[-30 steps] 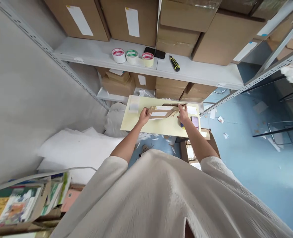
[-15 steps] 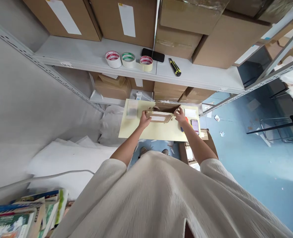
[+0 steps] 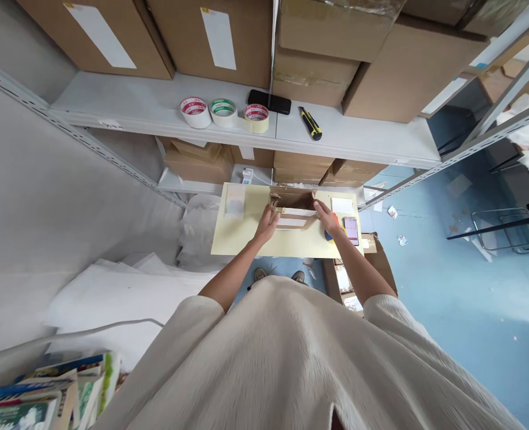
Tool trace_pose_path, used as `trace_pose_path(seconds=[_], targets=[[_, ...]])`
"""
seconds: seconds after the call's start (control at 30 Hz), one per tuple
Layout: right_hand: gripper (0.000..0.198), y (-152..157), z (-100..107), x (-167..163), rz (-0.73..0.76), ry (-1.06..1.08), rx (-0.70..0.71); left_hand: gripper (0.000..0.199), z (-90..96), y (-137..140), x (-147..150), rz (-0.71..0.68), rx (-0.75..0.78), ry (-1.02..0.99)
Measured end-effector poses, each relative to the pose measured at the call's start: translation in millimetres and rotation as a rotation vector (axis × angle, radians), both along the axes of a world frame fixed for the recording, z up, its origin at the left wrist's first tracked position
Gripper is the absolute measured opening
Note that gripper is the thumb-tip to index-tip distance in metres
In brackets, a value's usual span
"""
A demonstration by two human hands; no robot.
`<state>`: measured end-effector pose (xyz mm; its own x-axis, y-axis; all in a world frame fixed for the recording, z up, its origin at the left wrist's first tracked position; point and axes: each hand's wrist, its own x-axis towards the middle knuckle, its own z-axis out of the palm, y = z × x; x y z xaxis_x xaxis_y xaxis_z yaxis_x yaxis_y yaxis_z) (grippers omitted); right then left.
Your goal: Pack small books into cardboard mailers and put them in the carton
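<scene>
Both hands hold a small brown cardboard box [image 3: 294, 222] over the pale yellow tabletop [image 3: 237, 239]. Its top is open toward me, and a white label strip shows on its near side. My left hand [image 3: 268, 223] grips the left end, fingers bent over the edge. At the right end, my right hand [image 3: 326, 215] has its fingers closed on the wall. Beside my right wrist lies a blue and red object [image 3: 329, 235], partly hidden by the arm. Just past it is a phone with a lit screen [image 3: 351, 230], below a white paper pad [image 3: 342, 205].
On the grey shelf [image 3: 157, 101] above the table are several tape rolls [image 3: 223, 112], a black phone-like object [image 3: 268, 101] and a yellow-black utility knife [image 3: 310, 123]. Large cartons [image 3: 318, 71] stand behind them. An open carton [image 3: 376, 263] sits below right; books [image 3: 45, 388] lie lower left.
The box has turned from a slanted pose to a squarer one, its opening showing more. My left hand has shifted right and slightly down along it. The camera view has moved a little.
</scene>
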<state>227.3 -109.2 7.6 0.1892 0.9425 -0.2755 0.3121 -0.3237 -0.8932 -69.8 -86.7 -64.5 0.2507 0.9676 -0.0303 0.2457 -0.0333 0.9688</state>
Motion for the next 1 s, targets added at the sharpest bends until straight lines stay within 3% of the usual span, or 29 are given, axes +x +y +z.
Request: trace_pose_path(seconds=[0.23, 0.47, 0.63, 0.77, 0.9, 1.0], targets=[[0.083, -1.5, -12.0, 12.4, 0.143, -0.078, 0.071, 0.063, 6.4, 11.5, 2.6, 0.052, -0.006, 0.099], [0.066, 10.9, -25.1, 16.5, 0.033, -0.187, 0.061, 0.034, 2.7, 23.2, 3.2, 0.162, -0.034, 0.202], [0.088, 16.7, -29.4, 10.5, 0.028, -0.368, 0.099, 0.078, 1.7, 36.7, 1.8, 0.214, 0.002, 0.137], [0.102, 22.3, -26.5, 11.5, 0.152, -0.517, 0.099, 0.104, 8.6, 52.2, 4.6, 0.089, 0.156, 0.097], [0.095, 24.0, -22.3, 13.6, 0.208, -0.559, 0.092, 0.102, 18.0, 57.3, 7.5, -0.005, 0.193, 0.135], [0.075, 20.5, -21.9, 13.1, 0.171, -0.507, 0.086, 0.076, 23.3, 52.1, 6.5, -0.029, 0.172, 0.234]])
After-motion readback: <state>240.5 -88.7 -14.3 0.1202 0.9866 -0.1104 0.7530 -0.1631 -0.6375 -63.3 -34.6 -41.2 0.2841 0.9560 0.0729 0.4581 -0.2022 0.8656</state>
